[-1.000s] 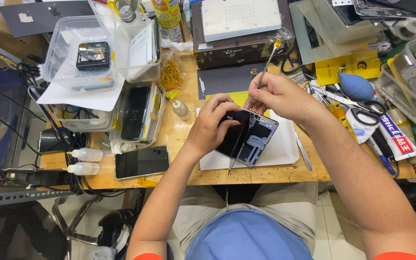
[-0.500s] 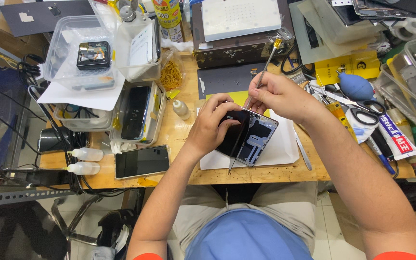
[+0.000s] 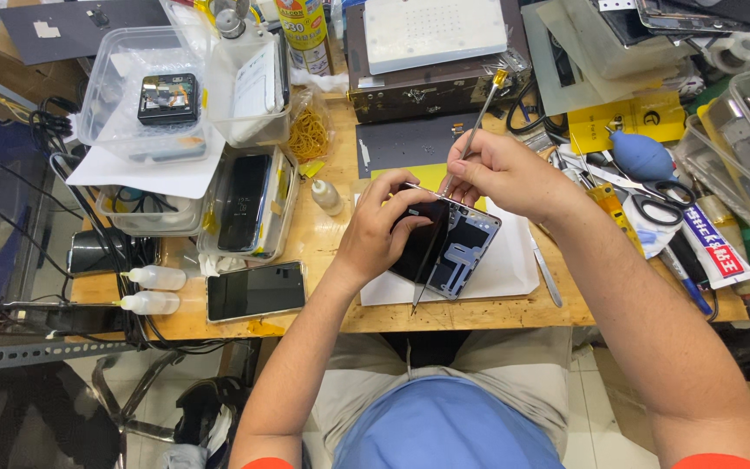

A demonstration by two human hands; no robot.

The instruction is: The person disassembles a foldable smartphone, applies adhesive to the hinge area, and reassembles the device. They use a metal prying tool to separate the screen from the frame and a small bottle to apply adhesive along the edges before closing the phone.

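The left hand (image 3: 379, 239) gripped an opened phone (image 3: 444, 247), fingers curled round its edge, holding it tilted above a white sheet (image 3: 509, 269) at the bench's near edge. The right hand (image 3: 501, 174) pinched a thin screwdriver (image 3: 479, 117) between closed fingertips, its tip down at the phone's top edge (the contact point was hidden). The step in hand looked like working a small part or screw; what follows would seem to need a steady grip and fine pressure. To the left, a clear tray (image 3: 249, 208) held a dark phone, and a clear tub (image 3: 145, 104) held a small black module.
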